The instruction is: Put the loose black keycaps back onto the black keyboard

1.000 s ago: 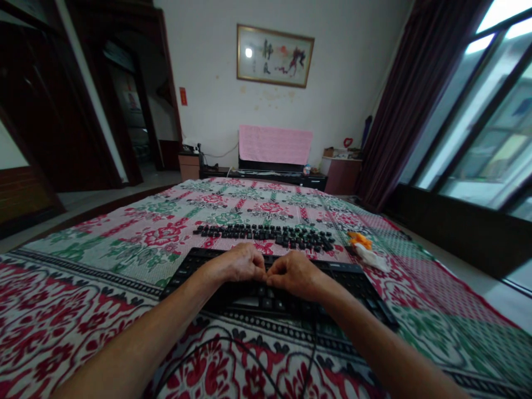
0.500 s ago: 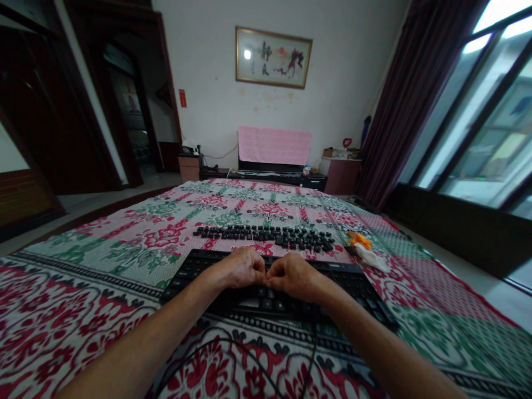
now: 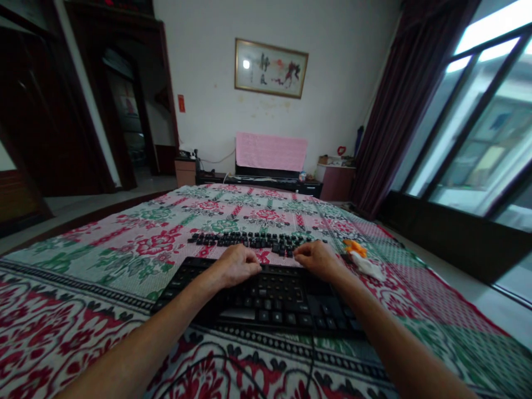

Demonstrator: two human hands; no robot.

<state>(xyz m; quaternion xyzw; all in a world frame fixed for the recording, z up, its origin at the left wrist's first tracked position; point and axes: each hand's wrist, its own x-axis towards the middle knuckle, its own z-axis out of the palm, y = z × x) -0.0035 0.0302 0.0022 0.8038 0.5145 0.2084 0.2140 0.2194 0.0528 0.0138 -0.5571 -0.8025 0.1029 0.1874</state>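
A black keyboard (image 3: 270, 316) lies on the patterned bedspread, with keys fitted near its front and bare key positions across the middle. Over its back part rests my left hand (image 3: 239, 266), fingers curled and thumb against them; anything inside them is hidden. Behind the keyboard, loose black keycaps (image 3: 233, 238) are laid out in rows. My right hand (image 3: 319, 259) reaches past the keyboard's back edge, its fingertips pinched at a keycap near the right of those rows. The fingers cover part of the rows.
An orange and white crumpled item (image 3: 366, 266) lies right of the keycaps. The keyboard's cable (image 3: 311, 360) runs toward me over the bedspread (image 3: 158, 244). Beyond the bed stand a low cabinet and a screen covered with a pink cloth (image 3: 270, 151). A window is at the right.
My hands were together over the keyboard's middle. The right one has moved forward and right to the keycaps; the left has drawn slightly left. The view has shifted a little.
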